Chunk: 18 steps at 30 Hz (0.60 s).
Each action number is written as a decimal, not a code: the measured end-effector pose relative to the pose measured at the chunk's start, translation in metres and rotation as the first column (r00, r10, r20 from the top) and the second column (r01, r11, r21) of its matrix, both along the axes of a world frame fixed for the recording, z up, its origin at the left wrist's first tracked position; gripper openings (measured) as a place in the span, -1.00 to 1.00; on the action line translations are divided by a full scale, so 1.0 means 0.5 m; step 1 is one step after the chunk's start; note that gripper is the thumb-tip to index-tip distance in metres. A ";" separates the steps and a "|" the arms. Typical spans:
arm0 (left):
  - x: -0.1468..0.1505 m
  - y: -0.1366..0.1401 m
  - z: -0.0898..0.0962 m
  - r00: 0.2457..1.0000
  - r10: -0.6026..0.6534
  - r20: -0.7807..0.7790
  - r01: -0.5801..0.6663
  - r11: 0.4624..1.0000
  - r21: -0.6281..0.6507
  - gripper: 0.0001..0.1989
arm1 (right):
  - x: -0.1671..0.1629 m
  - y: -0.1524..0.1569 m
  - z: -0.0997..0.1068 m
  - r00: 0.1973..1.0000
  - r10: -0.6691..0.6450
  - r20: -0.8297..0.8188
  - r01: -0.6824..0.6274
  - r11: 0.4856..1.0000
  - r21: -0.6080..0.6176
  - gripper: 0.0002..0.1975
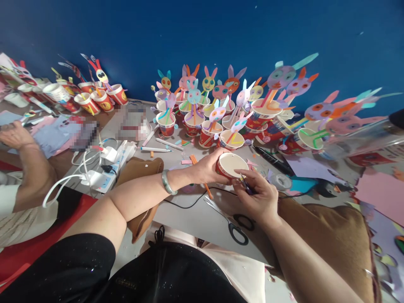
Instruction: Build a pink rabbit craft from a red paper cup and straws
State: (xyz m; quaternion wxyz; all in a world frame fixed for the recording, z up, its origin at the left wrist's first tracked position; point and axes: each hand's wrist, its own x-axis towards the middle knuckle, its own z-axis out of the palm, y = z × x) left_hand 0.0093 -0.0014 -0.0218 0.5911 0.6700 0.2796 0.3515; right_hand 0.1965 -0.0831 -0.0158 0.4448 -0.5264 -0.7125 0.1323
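My left hand [210,168] is wrapped round a red paper cup [222,168] with a white inside, its mouth tilted up toward me. At the cup's near right rim, my right hand [257,193] grips a small dark tool [248,186] with a light, yellowish tip. That tip is close to the cup wall; fingers cover most of the tool, so its kind does not show. On the table just below the hands lie black-handled scissors [229,221], blades slightly apart. An orange strip or stick [206,189] lies behind my left wrist.
Several red cups with paper rabbit figures [217,115] stand along the blue wall. A power strip [116,166] with white cables is at left, beside a co-worker's arm [34,164]. Brown cushions [328,240] flank me. A black pen [273,160], tape roll [282,182] and coloured paper [383,193] lie at right.
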 end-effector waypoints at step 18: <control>0.003 -0.004 -0.008 0.997 -0.053 0.052 0.058 0.994 -0.092 -0.14 | -0.001 0.005 -0.002 0.999 0.038 -0.029 -0.038 0.999 -0.001 -1.00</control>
